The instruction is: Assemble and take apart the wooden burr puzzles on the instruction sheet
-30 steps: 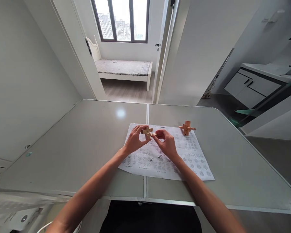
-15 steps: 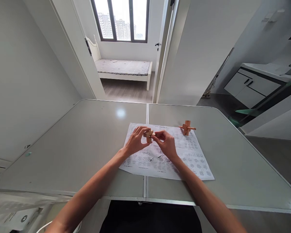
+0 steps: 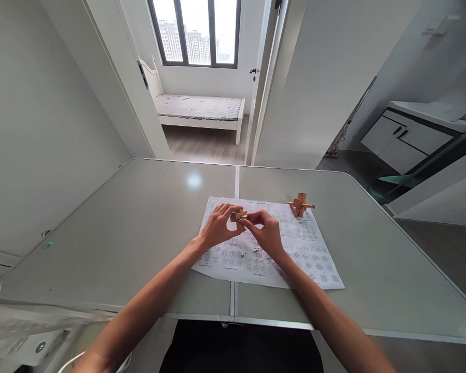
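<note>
A small light-wood interlocking burr puzzle (image 3: 238, 217) is held between my two hands, above a printed instruction sheet. My left hand (image 3: 218, 225) grips it from the left, fingers over the top and thumb underneath. The thumb and fingers of my right hand (image 3: 266, 230) pinch its right side, partly hiding that end. Under my hands, the white sheet (image 3: 310, 267) shows rows of small printed drawings. Two small shiny metallic bits (image 3: 243, 255) lie on the sheet just below the puzzle; their kind is unclear.
A second, redder wooden burr puzzle (image 3: 301, 205) stands at the sheet's upper right corner, with bars sticking out sideways. The grey-green table (image 3: 140, 228) has a metal seam down its middle. Beyond its far edge are a doorway and a bed (image 3: 202, 108).
My right fingertips have closed in slightly on the puzzle's right side, and the bar there sticks out less. The rest of the scene has only shifted slightly with the camera.
</note>
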`<state>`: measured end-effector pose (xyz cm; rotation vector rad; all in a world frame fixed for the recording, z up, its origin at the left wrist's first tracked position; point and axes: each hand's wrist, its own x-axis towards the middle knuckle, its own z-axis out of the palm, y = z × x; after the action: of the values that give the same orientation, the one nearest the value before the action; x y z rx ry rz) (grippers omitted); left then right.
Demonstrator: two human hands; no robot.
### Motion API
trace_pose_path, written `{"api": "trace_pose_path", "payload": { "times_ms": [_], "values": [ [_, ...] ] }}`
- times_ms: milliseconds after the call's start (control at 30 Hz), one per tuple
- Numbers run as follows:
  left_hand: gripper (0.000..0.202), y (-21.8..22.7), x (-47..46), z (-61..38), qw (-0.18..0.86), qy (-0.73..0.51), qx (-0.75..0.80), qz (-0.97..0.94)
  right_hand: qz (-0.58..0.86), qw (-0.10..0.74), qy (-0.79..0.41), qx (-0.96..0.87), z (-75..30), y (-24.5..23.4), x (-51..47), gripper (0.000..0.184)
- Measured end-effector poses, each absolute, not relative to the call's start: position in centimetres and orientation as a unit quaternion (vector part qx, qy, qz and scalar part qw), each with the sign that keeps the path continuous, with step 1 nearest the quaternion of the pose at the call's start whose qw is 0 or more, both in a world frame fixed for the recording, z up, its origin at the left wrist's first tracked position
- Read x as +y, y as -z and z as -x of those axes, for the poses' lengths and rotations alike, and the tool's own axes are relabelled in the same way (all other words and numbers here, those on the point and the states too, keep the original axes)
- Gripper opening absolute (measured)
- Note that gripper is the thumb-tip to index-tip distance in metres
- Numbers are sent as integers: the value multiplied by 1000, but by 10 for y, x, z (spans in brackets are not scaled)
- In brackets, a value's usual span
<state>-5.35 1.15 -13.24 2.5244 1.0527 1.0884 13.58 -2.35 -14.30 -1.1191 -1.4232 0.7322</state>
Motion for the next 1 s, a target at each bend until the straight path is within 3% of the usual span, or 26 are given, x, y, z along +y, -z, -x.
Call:
{"api": "trace_pose_path", "payload": {
  "times_ms": [333,633,767,1000],
  "values": [
    [64,125,10,54,280,-402,372,-789,483,545,-311,-611,-141,135,-22,37],
    [67,122,8,52,463,-407,317,-721,459,502,-306,-666,-144,139,-19,35],
    [66,121,8,53,469,-407,303,-723,438,486,-320,-685,-143,133,-23,36],
    [62,118,8,54,382,-412,308,-768,412,455,-434,-659,-147,138,-19,45]
  ]
}}
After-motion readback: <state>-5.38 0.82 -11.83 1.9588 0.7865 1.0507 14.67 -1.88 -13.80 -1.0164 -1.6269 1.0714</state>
